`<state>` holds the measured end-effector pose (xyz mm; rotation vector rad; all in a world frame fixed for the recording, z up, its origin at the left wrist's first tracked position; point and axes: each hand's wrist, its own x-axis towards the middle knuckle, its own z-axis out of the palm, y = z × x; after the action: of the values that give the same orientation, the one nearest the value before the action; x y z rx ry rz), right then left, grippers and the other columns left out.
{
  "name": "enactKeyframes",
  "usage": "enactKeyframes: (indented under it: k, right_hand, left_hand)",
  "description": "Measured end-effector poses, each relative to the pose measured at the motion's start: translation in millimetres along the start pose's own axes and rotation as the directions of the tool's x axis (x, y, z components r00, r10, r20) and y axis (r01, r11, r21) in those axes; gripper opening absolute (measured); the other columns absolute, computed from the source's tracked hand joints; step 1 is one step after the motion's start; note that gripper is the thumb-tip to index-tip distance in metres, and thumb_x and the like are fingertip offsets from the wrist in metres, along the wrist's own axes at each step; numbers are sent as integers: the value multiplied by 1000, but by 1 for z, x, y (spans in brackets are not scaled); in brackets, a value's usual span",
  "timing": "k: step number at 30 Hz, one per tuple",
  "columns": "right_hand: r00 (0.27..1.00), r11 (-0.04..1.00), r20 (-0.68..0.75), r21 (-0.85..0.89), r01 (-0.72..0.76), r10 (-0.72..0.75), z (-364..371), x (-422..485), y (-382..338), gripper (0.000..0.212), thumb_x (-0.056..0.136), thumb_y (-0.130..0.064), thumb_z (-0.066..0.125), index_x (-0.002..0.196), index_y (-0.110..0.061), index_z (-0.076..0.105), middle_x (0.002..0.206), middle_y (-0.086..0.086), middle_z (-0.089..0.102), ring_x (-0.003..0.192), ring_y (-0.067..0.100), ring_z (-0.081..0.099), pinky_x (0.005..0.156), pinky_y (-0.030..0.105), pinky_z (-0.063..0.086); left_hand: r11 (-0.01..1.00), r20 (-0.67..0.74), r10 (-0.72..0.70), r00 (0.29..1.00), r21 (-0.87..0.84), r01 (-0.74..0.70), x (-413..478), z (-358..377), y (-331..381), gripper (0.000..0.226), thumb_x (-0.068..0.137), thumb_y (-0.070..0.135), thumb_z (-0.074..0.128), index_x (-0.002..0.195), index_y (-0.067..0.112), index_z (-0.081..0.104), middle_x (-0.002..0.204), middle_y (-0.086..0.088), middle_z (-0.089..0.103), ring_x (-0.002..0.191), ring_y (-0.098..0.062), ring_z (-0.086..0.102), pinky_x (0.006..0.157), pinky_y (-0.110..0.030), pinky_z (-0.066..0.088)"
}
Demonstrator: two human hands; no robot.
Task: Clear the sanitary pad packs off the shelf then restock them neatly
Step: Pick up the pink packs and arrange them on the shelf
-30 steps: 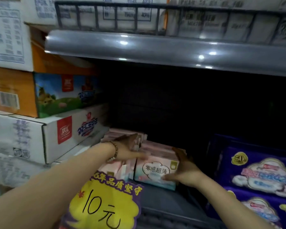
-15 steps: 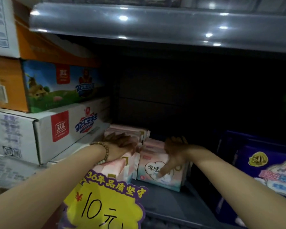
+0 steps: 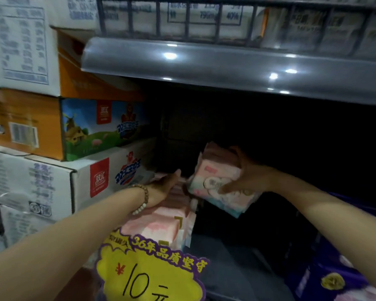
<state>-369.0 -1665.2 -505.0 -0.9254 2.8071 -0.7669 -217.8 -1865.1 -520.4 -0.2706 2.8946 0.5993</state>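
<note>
My right hand (image 3: 245, 177) grips a pink and white sanitary pad pack (image 3: 217, 181) and holds it tilted in the air above the dark shelf floor (image 3: 224, 257). My left hand (image 3: 164, 187), with a bead bracelet at the wrist, rests flat with straight fingers on top of a row of pink pad packs (image 3: 161, 222) standing at the shelf's left side. The back of the shelf is dark, and whatever stands there is hidden.
Stacked cartons (image 3: 52, 181) wall the left side. A grey upper shelf edge (image 3: 226, 66) hangs overhead. A yellow price sign (image 3: 148, 274) sticks up at the front. Purple pad packs (image 3: 334, 279) fill the lower right.
My right hand has lifted the right-hand pink pack off the shelf floor and tilted it. My left hand stays on the left row. The view has tipped upward slightly.
</note>
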Motion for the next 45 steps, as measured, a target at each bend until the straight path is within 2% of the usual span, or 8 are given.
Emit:
enactKeyframes:
  k: [1,2,6,18,23,28,34,45]
  right_hand:
    - [999,999,-26,14,29,-29,-3,8,-11,125,67,-26,86,152,-23,-5,152,-2,29,128,14,43,85,18,43]
    - [997,998,-51,16,61,-60,-2,21,-22,123,69,-24,85,152,-22,-4,157,-3,20,137,16,32,90,18,36]
    - [971,972,50,-10,236,-236,17,73,-59,115,63,-35,87,149,-40,10,159,-8,2,145,16,12,110,26,22]
    - [950,959,-149,36,281,-273,77,100,-38,97,73,-26,82,147,-37,21,151,-8,15,136,8,21,102,15,21]
    - [947,938,-138,154,311,-291,96,101,-24,81,78,-20,77,143,-36,31,146,1,36,132,21,40,108,41,40]
    - [961,964,-136,75,254,-242,91,94,-34,85,80,-23,76,148,-33,25,150,-1,28,135,19,35,111,36,36]
    - [890,932,-277,-136,336,-362,77,5,-65,73,88,-39,64,149,-34,24,156,-14,10,146,14,12,116,26,13]
    - [901,900,-112,-187,394,-418,211,-221,-31,64,85,-67,33,144,-44,27,159,-17,-10,146,6,-15,118,35,-5]
  left_hand:
    - [971,16,-86,996,-221,87,7,4,-11,122,79,78,30,127,-29,-3,145,-42,2,141,-39,20,94,-24,31]
    - [999,75,-33,997,-13,34,3,4,-2,122,76,81,34,135,-23,8,148,-38,11,140,-36,25,99,-25,31]
    - [993,-58,-1,998,116,8,39,25,-47,69,94,61,29,150,23,20,156,1,21,142,-19,23,115,-28,17]
    - [978,-60,86,994,196,-73,59,33,-63,82,85,75,22,152,28,12,160,4,2,146,-15,3,119,-33,5]
    - [970,-63,99,993,228,-82,64,35,-67,83,85,74,21,152,27,5,160,4,-1,147,-15,-2,120,-37,4]
    - [975,-53,219,974,50,-217,59,27,-61,73,87,73,26,147,32,25,153,6,27,142,-15,24,116,-28,15]
    - [987,-228,108,968,-93,-132,26,15,-67,62,90,62,37,133,19,49,88,4,65,72,-10,61,64,-23,50]
    - [915,-651,349,674,81,-395,-141,137,-117,73,84,68,39,143,25,33,154,6,21,145,-12,10,115,-13,2]
